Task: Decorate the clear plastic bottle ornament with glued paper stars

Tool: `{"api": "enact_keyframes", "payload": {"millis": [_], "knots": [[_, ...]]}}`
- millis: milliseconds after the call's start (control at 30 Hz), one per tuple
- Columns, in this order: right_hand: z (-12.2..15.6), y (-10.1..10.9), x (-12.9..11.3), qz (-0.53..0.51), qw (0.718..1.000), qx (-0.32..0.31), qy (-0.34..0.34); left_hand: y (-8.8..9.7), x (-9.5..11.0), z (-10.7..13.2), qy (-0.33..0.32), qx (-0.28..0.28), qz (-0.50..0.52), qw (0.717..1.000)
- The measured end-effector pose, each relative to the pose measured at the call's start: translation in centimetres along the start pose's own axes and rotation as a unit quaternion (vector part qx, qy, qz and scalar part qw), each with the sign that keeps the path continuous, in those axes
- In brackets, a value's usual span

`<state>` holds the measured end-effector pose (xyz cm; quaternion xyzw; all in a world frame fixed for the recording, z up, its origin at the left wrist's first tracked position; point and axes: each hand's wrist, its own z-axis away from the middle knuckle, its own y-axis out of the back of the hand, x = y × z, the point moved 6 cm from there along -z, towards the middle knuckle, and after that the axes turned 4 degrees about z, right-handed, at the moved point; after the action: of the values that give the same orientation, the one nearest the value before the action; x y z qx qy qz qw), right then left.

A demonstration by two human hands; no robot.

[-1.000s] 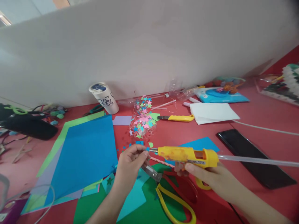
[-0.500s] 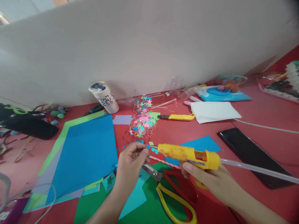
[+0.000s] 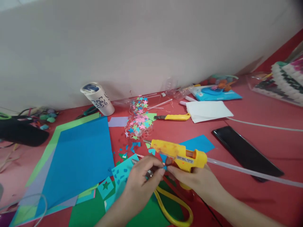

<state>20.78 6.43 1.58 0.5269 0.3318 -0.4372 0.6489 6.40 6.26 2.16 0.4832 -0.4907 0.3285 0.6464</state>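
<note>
My right hand [image 3: 197,181] grips a yellow hot glue gun [image 3: 177,153] by its handle, nozzle pointing left, a clear glue stick [image 3: 248,171] trailing out of its back to the right. My left hand [image 3: 143,178] is pinched closed just below the gun's nozzle, fingertips meeting the right hand's; what it pinches is too small to make out. A thin pink striped stick [image 3: 142,156] and yellow-handled scissors [image 3: 172,201] lie under the hands on coloured paper. A clear piece covered in paper stars [image 3: 139,121] stands behind the gun.
Blue sheet [image 3: 82,157] over green and lilac paper at left. A white cup [image 3: 98,98], yellow utility knife [image 3: 174,117], white folded paper [image 3: 207,111] and black phone [image 3: 246,153] lie on the red table. A white wall runs along the back. Black pouch [image 3: 21,134] far left.
My left hand dropped from in front of the nozzle to beneath the gun, meeting my right hand. The glue gun tilted, nozzle up and left. The view shifted a little.
</note>
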Motion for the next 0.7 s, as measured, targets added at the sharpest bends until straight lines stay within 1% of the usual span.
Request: {"api": "enact_keyframes", "payload": {"millis": [133, 267, 333, 467, 600, 700], "knots": [[0.1, -0.3, 0.1, 0.044, 0.999, -0.019, 0.017, 0.0, 0.0, 0.2, 0.004, 0.012, -0.006, 1.0], [0.0, -0.4, 0.5, 0.082, 0.994, 0.033, 0.069, 0.2, -0.1, 0.4, 0.012, 0.073, -0.034, 0.997], [0.0, -0.6, 0.4, 0.08, 0.991, 0.042, 0.097, 0.1, 0.0, 0.4, -0.003, 0.088, -0.061, 0.994], [0.0, -1.0, -0.8, 0.077, 0.986, 0.038, 0.145, -0.4, 0.7, 0.5, -0.056, 0.076, -0.1, 0.99], [0.1, -1.0, -1.2, 0.079, 0.985, 0.043, 0.149, 0.0, 1.1, 0.5, -0.073, 0.099, -0.129, 0.984], [0.2, -1.3, -0.9, 0.058, 0.988, 0.025, 0.14, 0.2, 0.9, 0.5, -0.055, 0.116, -0.126, 0.984]]}}
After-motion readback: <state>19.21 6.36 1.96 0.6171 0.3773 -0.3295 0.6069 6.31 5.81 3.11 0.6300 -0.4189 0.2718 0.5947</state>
